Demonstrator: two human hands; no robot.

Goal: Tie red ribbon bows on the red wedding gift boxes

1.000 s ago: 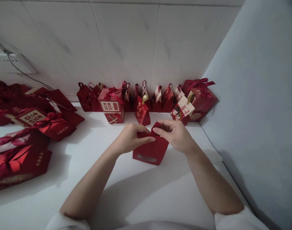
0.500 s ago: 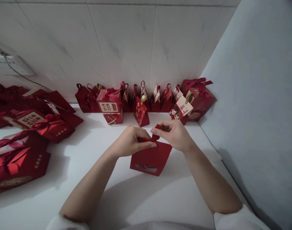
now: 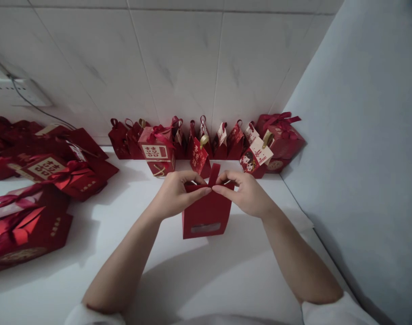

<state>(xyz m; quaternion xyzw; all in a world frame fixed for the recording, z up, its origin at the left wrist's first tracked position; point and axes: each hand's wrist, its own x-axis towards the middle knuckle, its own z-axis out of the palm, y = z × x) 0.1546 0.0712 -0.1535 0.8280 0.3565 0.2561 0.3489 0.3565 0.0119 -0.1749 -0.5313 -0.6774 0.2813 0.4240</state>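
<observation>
Between my hands, near the middle of the white tabletop, is a red paper gift box with a small window low on its front. A red ribbon loop stands up from the middle of its top edge. My left hand pinches that top edge just left of the ribbon, thumb in front and fingers behind. On the other side my right hand pinches the same edge, its thumb tip close to the left thumb. The fingertips behind the box are partly hidden.
Along the tiled wall stands a row of small red gift boxes, among them a double-happiness box and a cartoon-printed box. Larger ribboned boxes crowd the left. A pale wall rises at the right; a power strip hangs back left.
My right hand has moved from the ribbon loop down to the box's top edge. The loop now stands free, and the box has turned to face me more squarely.
</observation>
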